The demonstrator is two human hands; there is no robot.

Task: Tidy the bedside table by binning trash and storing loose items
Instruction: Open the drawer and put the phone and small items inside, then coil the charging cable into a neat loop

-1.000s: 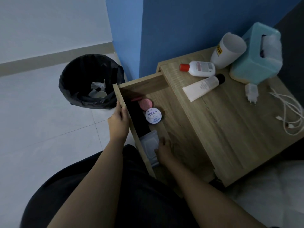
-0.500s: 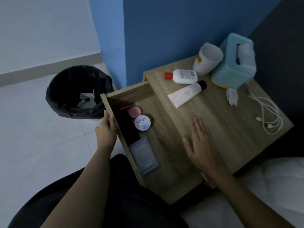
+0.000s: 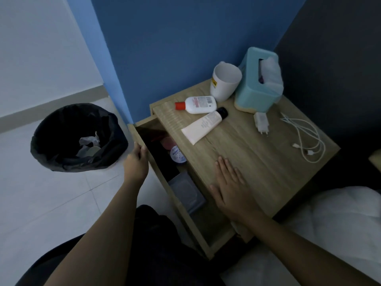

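Left hand grips drawer front; right hand flat on tabletop

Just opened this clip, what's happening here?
A person is tidying a bedside table. Their left hand grips the front of the half-open drawer, while the right hand lies flat on the table's top, holding nothing. A round tin and a pack of wipes are in the drawer. A bottle, tube, mug, tissue box, plug and cable sit on top, not yet stored. A lined bin on the floor holds some scraps.
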